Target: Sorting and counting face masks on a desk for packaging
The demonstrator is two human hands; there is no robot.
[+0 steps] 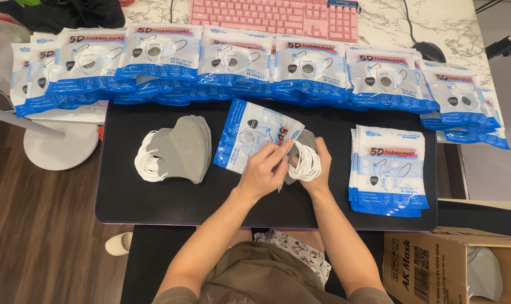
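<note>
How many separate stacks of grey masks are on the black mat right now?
2. One loose stack of grey masks lies left of the hands; a second bundle is in the right hand, at the pouch mouth. More may be hidden inside.

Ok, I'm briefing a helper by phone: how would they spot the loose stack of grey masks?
Find the black mat on the desk. On its left part, apart from the hands, lies the stack of grey masks. Unlike the blue-and-white pouches around it, it is unpackaged, with white ear loops bunched at its left.

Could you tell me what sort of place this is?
Probably a home desk used as a packing station: a pink keyboard and mouse on a marble-look top, rows of mask pouches, and a cardboard box on the wooden floor.
</note>
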